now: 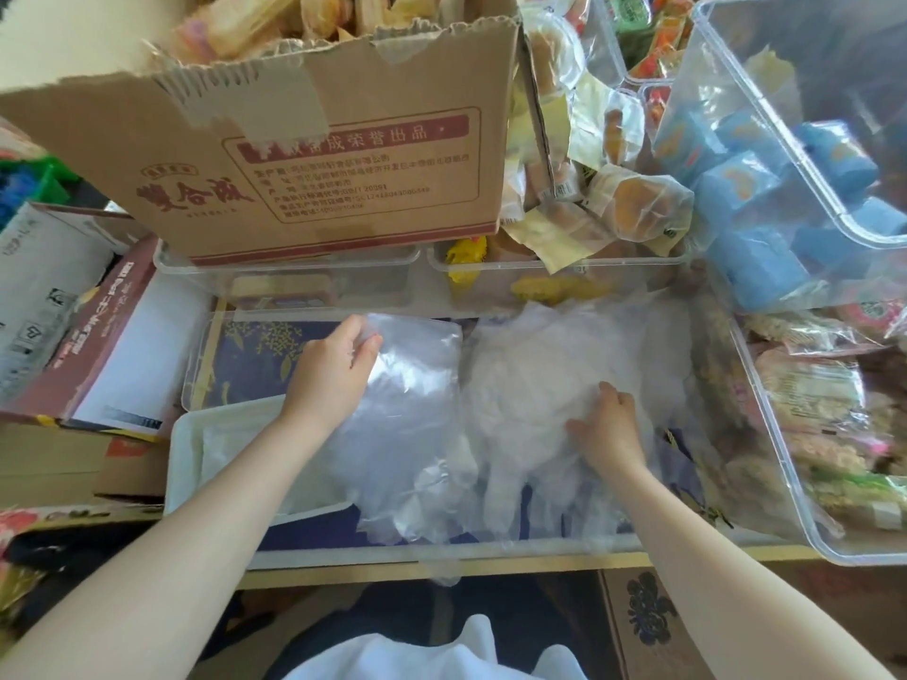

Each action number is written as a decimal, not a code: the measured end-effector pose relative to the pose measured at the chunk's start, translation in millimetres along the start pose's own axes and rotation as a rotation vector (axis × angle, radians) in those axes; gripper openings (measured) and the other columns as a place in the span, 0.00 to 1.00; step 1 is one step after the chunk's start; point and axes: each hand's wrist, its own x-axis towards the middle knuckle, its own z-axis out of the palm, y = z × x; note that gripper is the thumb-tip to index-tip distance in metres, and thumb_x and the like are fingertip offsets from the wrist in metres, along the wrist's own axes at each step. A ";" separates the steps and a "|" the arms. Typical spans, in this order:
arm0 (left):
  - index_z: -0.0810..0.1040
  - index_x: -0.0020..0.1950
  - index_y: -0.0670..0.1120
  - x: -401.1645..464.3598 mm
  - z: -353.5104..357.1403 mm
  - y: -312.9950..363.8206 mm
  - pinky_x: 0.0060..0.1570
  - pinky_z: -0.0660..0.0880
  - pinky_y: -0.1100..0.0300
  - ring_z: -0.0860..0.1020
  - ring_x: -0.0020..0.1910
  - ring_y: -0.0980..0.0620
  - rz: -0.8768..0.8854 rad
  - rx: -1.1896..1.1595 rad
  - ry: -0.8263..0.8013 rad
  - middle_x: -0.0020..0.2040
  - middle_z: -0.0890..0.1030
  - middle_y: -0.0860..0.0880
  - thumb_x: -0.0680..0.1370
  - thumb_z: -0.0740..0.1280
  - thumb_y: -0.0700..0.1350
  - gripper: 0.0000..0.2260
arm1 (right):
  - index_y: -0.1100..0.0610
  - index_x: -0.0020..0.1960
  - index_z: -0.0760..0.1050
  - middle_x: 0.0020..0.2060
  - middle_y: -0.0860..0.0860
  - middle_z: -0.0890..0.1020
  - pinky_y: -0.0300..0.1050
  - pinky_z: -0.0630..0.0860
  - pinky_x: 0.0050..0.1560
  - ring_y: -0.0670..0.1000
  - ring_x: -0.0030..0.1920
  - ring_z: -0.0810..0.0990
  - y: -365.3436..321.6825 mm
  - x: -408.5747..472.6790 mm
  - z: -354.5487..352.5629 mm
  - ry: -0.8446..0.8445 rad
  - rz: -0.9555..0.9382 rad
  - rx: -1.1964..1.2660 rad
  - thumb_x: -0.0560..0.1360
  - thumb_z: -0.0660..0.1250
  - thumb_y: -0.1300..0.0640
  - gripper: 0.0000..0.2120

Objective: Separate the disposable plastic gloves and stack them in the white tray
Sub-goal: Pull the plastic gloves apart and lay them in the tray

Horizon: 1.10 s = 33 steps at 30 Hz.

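Your left hand pinches one glove's cuff edge over the white tray's right rim; your right hand rests flat, fingers relaxed, on the glove pile.

A single clear plastic glove hangs flat from the left grip, cuff up, its fingers trailing down over the right edge of the white tray. The crumpled whitish glove heap lies under the right grip, just right of the tray.
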 end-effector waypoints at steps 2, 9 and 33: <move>0.75 0.51 0.40 -0.2 -1.3 -1.6 0.40 0.70 0.51 0.76 0.41 0.39 -0.005 -0.004 0.008 0.42 0.81 0.37 0.79 0.62 0.44 0.08 | 0.64 0.64 0.65 0.61 0.62 0.71 0.43 0.68 0.45 0.61 0.55 0.74 -2.6 3.1 0.9 0.004 0.109 0.051 0.74 0.66 0.61 0.21; 0.73 0.46 0.39 -0.4 -6.9 -2.0 0.40 0.72 0.47 0.74 0.39 0.38 0.016 -0.040 0.013 0.38 0.79 0.38 0.79 0.62 0.46 0.10 | 0.54 0.28 0.69 0.24 0.51 0.73 0.43 0.67 0.32 0.53 0.29 0.72 -14.6 3.5 -7.9 -0.010 0.143 0.087 0.72 0.69 0.58 0.15; 0.59 0.35 0.45 -2.8 -32.3 -38.8 0.27 0.57 0.61 0.61 0.28 0.52 0.043 -0.220 0.057 0.28 0.62 0.49 0.80 0.60 0.43 0.15 | 0.54 0.51 0.74 0.45 0.50 0.80 0.43 0.68 0.55 0.55 0.44 0.78 -63.0 -74.7 42.6 -0.108 -0.597 -0.833 0.76 0.60 0.61 0.06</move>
